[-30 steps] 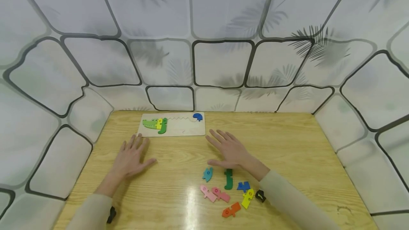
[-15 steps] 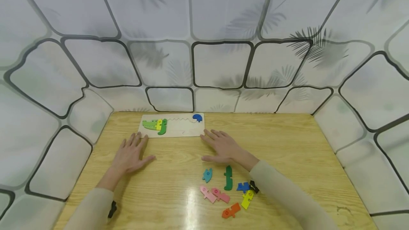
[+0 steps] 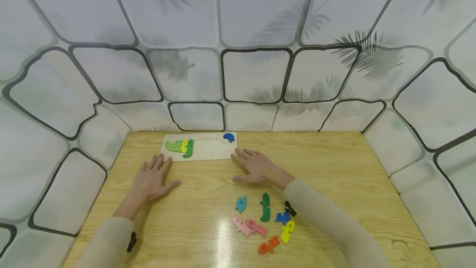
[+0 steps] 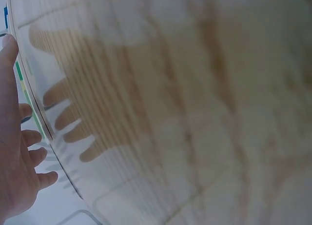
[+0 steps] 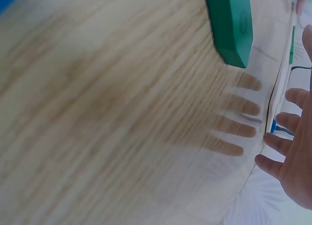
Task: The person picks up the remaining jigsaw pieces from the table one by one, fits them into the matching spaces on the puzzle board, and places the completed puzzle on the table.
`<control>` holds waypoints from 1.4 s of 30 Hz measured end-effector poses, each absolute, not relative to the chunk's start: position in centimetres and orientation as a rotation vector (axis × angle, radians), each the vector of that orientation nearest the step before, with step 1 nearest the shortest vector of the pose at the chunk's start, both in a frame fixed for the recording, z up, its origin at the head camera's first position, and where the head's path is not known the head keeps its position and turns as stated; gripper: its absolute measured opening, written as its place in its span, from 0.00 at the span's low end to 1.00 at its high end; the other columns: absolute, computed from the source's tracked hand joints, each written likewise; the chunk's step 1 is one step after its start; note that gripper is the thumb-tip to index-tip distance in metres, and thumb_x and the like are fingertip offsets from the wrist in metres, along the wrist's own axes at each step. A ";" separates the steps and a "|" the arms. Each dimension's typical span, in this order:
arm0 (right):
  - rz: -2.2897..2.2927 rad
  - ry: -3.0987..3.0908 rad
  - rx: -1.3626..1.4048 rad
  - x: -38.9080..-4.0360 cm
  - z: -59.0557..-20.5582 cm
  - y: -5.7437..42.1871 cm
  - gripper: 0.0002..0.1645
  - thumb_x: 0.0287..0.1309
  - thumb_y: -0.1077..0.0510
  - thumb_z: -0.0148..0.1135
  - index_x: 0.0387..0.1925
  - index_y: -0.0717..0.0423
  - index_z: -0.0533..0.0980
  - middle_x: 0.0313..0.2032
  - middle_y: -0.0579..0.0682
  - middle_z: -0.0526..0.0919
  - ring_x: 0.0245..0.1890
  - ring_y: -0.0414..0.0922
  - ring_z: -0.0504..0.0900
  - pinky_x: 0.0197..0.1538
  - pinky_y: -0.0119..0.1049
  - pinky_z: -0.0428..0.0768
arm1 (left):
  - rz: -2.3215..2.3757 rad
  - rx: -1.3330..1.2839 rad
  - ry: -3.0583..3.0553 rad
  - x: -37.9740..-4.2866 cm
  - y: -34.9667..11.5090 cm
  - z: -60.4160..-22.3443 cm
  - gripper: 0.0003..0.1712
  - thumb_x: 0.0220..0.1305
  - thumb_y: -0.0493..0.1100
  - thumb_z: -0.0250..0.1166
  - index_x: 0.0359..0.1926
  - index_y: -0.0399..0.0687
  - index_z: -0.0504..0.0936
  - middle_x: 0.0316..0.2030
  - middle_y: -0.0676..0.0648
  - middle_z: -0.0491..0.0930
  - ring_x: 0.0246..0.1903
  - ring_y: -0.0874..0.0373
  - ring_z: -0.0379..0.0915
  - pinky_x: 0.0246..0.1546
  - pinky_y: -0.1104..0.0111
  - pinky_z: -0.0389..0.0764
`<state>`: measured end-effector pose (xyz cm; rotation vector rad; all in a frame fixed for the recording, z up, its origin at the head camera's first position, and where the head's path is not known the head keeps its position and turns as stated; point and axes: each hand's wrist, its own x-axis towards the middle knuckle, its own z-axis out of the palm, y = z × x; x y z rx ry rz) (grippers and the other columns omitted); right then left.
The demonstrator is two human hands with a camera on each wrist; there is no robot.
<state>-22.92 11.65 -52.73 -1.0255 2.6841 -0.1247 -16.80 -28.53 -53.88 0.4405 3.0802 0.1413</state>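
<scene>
A pale puzzle board (image 3: 208,149) lies at the back of the table, bearing a green crocodile head (image 3: 173,146), a yellow piece (image 3: 184,146), a green piece (image 3: 189,149) and a blue piece (image 3: 229,137). My left hand (image 3: 149,180) is spread flat, palm down, its fingertips at the board's lower left corner. My right hand (image 3: 254,166) has its fingers extended beside the board's lower right corner and holds nothing. In the right wrist view, a dark green piece (image 5: 231,27) lies near the right hand's reflection.
Loose pieces lie front right of centre: light blue (image 3: 241,204), dark green (image 3: 265,207), two pink, one of them light pink (image 3: 242,226), blue (image 3: 283,217), yellow (image 3: 288,231) and orange (image 3: 269,245). A stone-patterned wall (image 3: 256,77) encloses the table's back and sides.
My right hand has shifted left toward the board's right corner, uncovering the top of the dark green piece. My left hand has stayed nearly still.
</scene>
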 end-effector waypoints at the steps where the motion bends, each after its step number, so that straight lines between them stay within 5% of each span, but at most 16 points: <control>1: -0.121 2.678 -1.025 -23.0 -52.8 11.6 0.55 0.70 0.20 0.44 0.86 0.42 0.48 0.86 0.52 0.47 0.85 0.59 0.54 0.83 0.59 0.58 | 0.136 0.436 3.078 -16.8 -28.6 -53.9 0.56 0.70 0.74 0.57 0.81 0.38 0.60 0.80 0.26 0.56 0.79 0.26 0.52 0.77 0.30 0.56; 42: -0.099 2.658 -1.025 -22.5 -52.3 11.8 0.52 0.72 0.20 0.42 0.85 0.42 0.54 0.85 0.53 0.50 0.85 0.60 0.54 0.82 0.62 0.59 | 0.158 0.466 3.069 -16.4 -28.3 -54.2 0.52 0.72 0.72 0.57 0.81 0.40 0.63 0.79 0.28 0.59 0.80 0.27 0.53 0.77 0.32 0.58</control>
